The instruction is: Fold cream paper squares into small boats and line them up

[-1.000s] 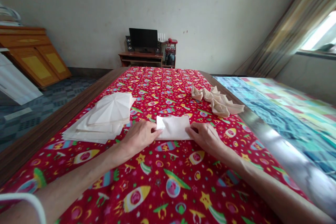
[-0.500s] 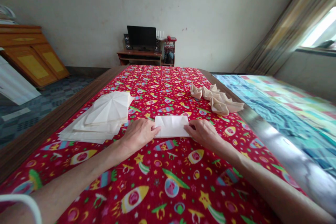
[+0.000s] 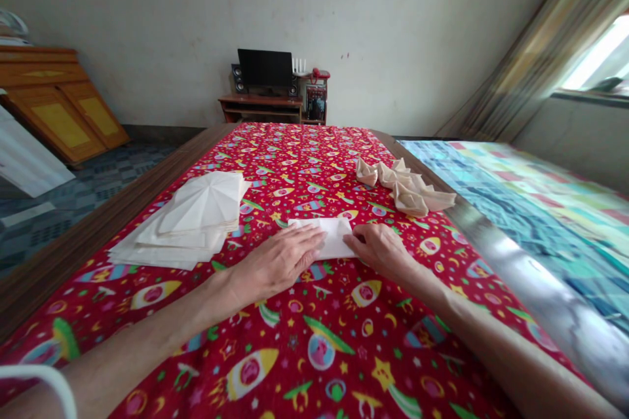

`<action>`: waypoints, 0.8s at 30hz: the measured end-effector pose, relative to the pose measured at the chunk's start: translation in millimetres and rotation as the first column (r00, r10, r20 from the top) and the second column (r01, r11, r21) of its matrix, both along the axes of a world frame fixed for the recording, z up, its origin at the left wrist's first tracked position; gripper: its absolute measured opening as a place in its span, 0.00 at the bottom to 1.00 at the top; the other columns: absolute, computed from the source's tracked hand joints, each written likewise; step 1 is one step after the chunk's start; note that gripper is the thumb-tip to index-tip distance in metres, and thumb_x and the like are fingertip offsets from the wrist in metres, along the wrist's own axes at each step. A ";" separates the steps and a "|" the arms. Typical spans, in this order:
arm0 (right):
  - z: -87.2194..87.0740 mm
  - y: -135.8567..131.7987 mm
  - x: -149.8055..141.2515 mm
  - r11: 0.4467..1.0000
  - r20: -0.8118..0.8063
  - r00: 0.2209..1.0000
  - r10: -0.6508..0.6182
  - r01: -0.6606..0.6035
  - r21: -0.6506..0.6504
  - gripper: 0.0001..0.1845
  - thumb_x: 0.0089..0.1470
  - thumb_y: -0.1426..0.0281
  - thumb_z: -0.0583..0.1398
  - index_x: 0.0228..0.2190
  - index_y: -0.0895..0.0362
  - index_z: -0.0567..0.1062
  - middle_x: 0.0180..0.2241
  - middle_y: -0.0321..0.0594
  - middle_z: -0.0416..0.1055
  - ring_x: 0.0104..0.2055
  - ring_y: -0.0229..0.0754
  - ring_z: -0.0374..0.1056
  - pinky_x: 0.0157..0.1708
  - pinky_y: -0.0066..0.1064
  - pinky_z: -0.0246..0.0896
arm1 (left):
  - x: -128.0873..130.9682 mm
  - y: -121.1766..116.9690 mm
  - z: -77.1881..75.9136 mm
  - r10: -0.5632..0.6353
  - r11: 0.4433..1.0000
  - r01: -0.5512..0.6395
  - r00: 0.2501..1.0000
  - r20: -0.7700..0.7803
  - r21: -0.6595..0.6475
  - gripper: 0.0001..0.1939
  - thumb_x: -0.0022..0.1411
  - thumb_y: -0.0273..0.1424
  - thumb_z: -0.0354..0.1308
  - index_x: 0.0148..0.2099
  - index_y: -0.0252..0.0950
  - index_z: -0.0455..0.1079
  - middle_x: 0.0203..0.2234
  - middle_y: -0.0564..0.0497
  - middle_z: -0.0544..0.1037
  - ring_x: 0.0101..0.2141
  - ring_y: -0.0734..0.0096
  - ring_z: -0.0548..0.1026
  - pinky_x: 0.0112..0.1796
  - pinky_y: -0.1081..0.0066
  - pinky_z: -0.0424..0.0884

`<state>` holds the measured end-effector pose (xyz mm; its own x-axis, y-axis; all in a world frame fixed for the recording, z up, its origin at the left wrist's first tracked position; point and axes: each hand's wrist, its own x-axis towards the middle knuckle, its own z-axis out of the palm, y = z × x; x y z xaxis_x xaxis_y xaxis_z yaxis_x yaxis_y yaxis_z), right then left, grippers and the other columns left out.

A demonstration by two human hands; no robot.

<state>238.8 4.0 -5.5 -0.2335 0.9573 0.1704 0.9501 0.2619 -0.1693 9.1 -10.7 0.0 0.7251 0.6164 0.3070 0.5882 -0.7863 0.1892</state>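
Observation:
A folded sheet of white paper (image 3: 337, 239) lies flat on the red patterned cloth (image 3: 314, 314), between my hands. My left hand (image 3: 282, 255) rests on the left part of the paper, palm down with its fingers stretched out. At the right edge, my right hand (image 3: 381, 245) has its fingers curled and pinches the paper between thumb and forefinger. The paper's left half is mostly covered by my left hand.
To the left sits a stack of creased white sheets (image 3: 201, 209). Several folded paper shapes (image 3: 413, 196) lie at the right. A monitor (image 3: 265, 69) stands on a desk beyond the table. A bed (image 3: 535, 209) adjoins on the right.
My left hand has let go of the paper's left edge and moved right, flattening out on top of it. My right hand has stayed at the right edge.

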 end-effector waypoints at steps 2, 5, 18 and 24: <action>0.3 -0.8 -0.5 1.000 -0.002 1.000 0.001 -0.001 0.016 0.19 0.58 0.61 0.52 0.22 0.56 0.73 0.21 0.38 0.70 0.24 0.36 0.63 0.24 0.27 0.42 | 2.0 -6.3 -4.0 0.001 1.000 -0.002 0.999 -0.050 -0.009 0.21 0.69 0.33 0.41 0.62 0.36 0.57 0.59 0.46 0.63 0.60 0.65 0.58 0.59 0.59 0.56; 0.1 -1.6 -0.6 0.999 -0.009 1.000 0.012 -0.011 0.046 0.18 0.59 0.62 0.51 0.24 0.56 0.73 0.22 0.38 0.70 0.26 0.36 0.64 0.25 0.27 0.44 | 4.1 -11.6 -10.1 0.025 1.000 -0.026 0.995 -0.095 -0.008 0.22 0.69 0.34 0.42 0.63 0.39 0.55 0.61 0.48 0.60 0.61 0.64 0.56 0.59 0.59 0.56; -5.3 2.7 1.2 0.999 0.000 1.000 0.013 -0.013 0.042 0.19 0.59 0.61 0.51 0.24 0.57 0.73 0.23 0.38 0.69 0.25 0.35 0.61 0.26 0.27 0.44 | 4.5 -11.0 -15.4 0.053 0.998 -0.050 0.989 -0.140 0.029 0.22 0.69 0.35 0.41 0.63 0.41 0.54 0.61 0.49 0.58 0.61 0.63 0.56 0.59 0.58 0.57; -7.9 3.1 2.0 0.998 0.011 1.000 0.016 -0.017 0.057 0.19 0.59 0.60 0.51 0.25 0.57 0.73 0.23 0.39 0.70 0.26 0.36 0.62 0.27 0.27 0.45 | 5.8 -12.3 -14.9 0.048 0.998 -0.043 0.989 -0.142 0.039 0.22 0.69 0.36 0.41 0.63 0.41 0.55 0.61 0.48 0.59 0.61 0.61 0.55 0.58 0.57 0.57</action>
<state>240.8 7.1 -13.5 -0.2510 0.9422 0.2219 0.9473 0.2863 -0.1440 14.8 -23.0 -14.9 0.7343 0.6403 0.2253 0.6426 -0.7627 0.0729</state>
